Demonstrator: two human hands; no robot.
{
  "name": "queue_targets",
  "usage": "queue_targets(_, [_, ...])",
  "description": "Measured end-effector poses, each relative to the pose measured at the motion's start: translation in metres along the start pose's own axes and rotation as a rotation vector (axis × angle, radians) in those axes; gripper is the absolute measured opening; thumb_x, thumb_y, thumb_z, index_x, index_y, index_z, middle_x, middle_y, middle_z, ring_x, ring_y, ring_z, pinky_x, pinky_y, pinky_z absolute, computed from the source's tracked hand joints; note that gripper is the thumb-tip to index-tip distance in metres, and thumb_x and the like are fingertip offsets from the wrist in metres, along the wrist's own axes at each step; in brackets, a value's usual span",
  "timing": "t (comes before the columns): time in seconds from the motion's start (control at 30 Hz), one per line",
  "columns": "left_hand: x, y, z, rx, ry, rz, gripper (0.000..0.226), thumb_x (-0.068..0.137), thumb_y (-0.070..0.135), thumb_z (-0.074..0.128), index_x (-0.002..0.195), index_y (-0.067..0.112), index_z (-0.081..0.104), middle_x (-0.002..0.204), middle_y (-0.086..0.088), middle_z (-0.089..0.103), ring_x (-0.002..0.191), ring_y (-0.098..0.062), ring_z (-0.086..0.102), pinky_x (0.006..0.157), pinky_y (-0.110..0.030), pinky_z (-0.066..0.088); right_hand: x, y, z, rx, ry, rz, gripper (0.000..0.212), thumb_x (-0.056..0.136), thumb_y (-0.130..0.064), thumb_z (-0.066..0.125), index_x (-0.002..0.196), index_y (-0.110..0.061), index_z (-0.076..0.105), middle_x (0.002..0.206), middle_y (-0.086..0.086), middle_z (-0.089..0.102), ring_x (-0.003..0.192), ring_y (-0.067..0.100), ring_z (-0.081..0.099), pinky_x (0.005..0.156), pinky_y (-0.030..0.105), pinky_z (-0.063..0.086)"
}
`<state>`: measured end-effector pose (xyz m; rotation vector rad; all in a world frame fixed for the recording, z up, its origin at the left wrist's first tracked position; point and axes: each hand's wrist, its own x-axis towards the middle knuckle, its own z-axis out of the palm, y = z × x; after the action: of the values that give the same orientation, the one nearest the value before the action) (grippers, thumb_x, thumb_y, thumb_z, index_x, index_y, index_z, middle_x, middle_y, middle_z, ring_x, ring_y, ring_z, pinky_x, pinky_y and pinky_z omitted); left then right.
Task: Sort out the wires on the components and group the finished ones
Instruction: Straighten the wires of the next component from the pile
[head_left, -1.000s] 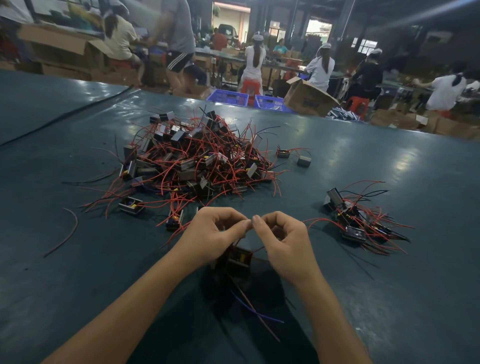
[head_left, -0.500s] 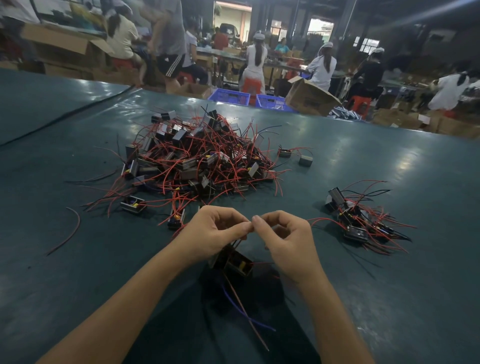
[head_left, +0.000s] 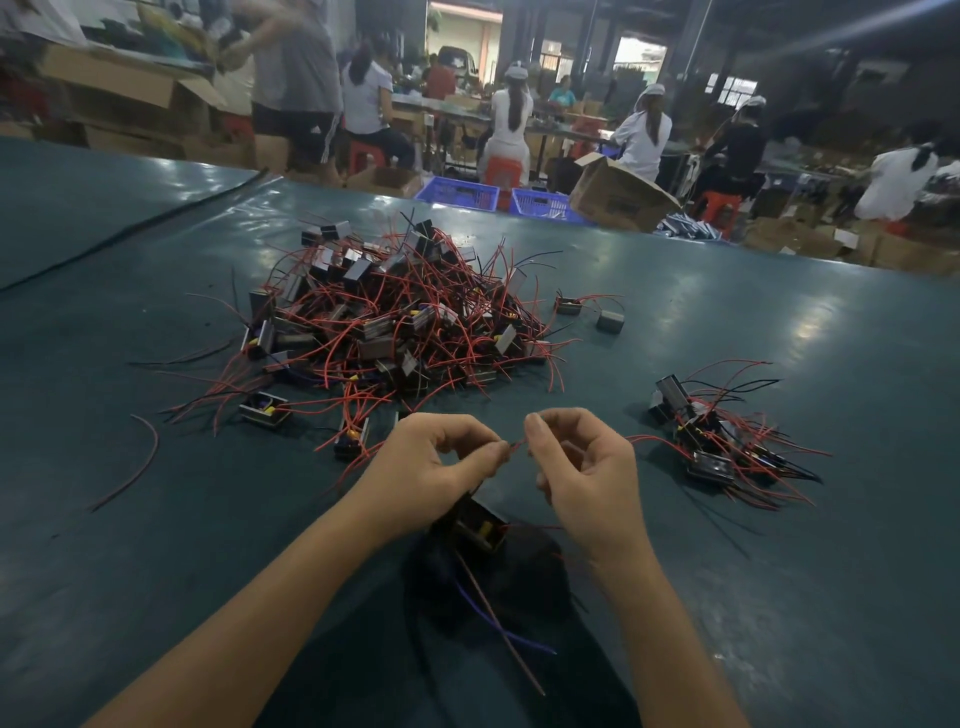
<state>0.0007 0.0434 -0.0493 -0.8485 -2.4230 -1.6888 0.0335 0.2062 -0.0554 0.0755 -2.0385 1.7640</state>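
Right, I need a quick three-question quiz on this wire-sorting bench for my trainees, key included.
1. True or false: the left hand and right hand both pinch one red wire.
2. The smaller pile lies to the person's: A left, B right, C lap.
3. Fill in: most wires in the far heap are ___.
Key: 1 true; 2 B; 3 red.
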Motion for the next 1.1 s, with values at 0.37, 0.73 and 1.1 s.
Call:
queue_targets(0.37, [0.001,-0.003,-0.004,-0.169,-0.045,-0.097,0.012,0.090,0.016,0.067,0.081,0.021,0.074,0.072,0.005,0.072,0.070,-0.006,0.066,0.068,-0.016,0.051,-0.002,0.007,0.001,-0.192,-0.090,-0.170,0.012,0.089,-0.012,0.070,0.088,-0.025,0.071,0.077,-0.008,0.067,0.060,0.006,0.057,0.054,0.012,0.038])
queue_targets(0.73, [-0.001,-0.005,-0.001,0.120,0.080,0.137,0.005,0.086,0.018,0.074,0.083,0.022,0.074,0.073,0.010,0.070,0.073,-0.010,0.065,0.069,-0.023,0.052,-0.001,0.005,0.001,-0.187,-0.100,0.001,0.025,0.091,-0.025,0.067,0.070,-0.011,0.068,0.060,0.013,0.060,0.051,0.013,0.048,0.050,0.035,0.041])
queue_targets(1.1, [0.001,-0.006,-0.002,0.071,0.034,0.081,0.009,0.087,0.016,0.072,0.080,0.022,0.074,0.069,0.010,0.069,0.066,-0.009,0.062,0.066,-0.020,0.049,-0.002,0.005,-0.002,-0.358,0.019,-0.309,0.019,0.084,-0.024,0.069,0.067,-0.020,0.063,0.058,-0.013,0.053,0.048,0.009,0.048,0.047,0.014,0.033])
